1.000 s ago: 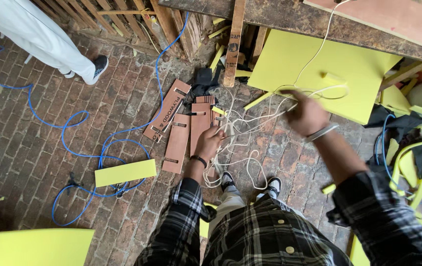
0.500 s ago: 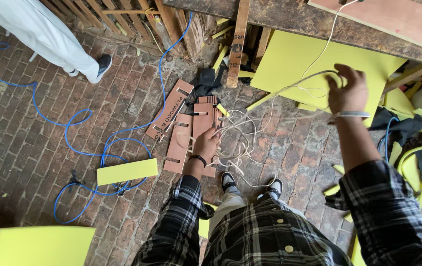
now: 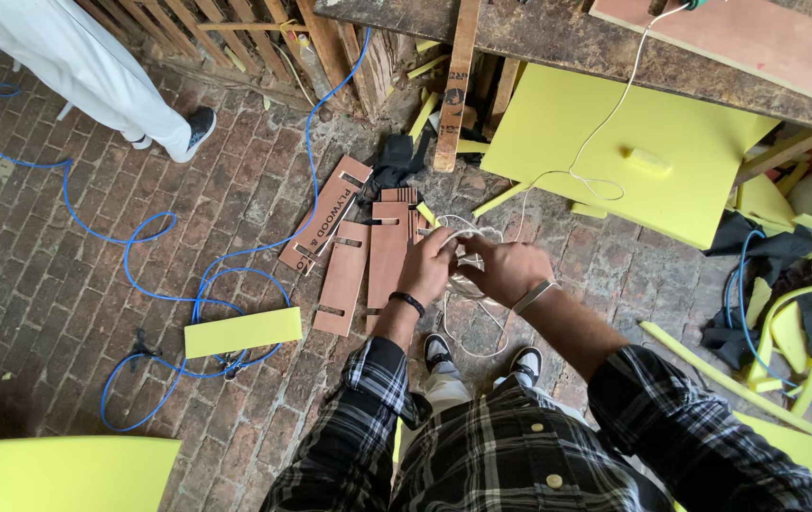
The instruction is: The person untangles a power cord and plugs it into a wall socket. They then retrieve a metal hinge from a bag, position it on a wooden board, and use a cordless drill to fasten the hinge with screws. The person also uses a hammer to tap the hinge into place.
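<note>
Both hands, left hand [image 3: 428, 267] and right hand [image 3: 506, 270], are closed in a pinching grip on coiled thin white cord [image 3: 470, 237]; slotted brown plywood strips [image 3: 368, 256] lie at nine o'clock.

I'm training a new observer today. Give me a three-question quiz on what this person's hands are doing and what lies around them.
1. True or false: both hands hold the coiled white cord.
2. Which lies on the brick floor beside the looped blue cable? A) small yellow rectangular board B) red bucket C) metal saw
3. Fill in: the slotted brown wooden strips lie to the person's ____.

Key:
1. True: left hand and right hand grip the coiled white cord.
2. A: small yellow rectangular board, looped blue cable.
3. Left: slotted brown wooden strips.
</note>
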The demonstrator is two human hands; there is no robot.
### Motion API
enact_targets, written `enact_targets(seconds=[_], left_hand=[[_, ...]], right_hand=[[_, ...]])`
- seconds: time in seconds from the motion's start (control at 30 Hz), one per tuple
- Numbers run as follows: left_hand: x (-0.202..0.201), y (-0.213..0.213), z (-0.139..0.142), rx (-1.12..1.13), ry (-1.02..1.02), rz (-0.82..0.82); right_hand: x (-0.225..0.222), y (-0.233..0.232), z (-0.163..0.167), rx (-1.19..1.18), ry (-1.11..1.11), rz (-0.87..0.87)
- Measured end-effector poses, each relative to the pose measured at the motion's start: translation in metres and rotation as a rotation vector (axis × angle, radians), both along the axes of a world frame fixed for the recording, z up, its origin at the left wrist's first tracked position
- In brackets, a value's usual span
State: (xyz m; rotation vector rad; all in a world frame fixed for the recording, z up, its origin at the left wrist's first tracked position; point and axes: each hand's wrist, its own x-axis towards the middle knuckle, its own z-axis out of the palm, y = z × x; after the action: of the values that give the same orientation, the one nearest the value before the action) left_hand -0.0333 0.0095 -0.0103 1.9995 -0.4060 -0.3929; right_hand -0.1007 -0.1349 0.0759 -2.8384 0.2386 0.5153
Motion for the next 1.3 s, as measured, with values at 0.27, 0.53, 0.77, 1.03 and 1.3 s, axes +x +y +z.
enact_targets(seconds=[0.27,0.53,0.77,1.03,1.3], left_hand=[[0.015,0.047,-0.070,0.195,0.251,0.463],[0.018,0.045,-0.088,-0.340,1.010,0.304],[0.002,-0.009,-0.059,-0.402,0.860,0.141],[-0.006,-0.021,-0.039,-0.436,0.876,-0.026],[0.006,0.007,0.015,-0.426,1.066,-0.169]], right_hand=[[-0.016,-0.087,-0.010,1.147,-0.352,-0.475],[-0.037,-0.137,-0.015,2.370,-0.756,-0.572],[-0.019,-0.082,-0.017,0.547,0.105,-0.369],[-0.023,-0.021,-0.027,0.309,0.297,-0.189],[-0.024,-0.019,-0.098,0.699,0.059,-0.129]])
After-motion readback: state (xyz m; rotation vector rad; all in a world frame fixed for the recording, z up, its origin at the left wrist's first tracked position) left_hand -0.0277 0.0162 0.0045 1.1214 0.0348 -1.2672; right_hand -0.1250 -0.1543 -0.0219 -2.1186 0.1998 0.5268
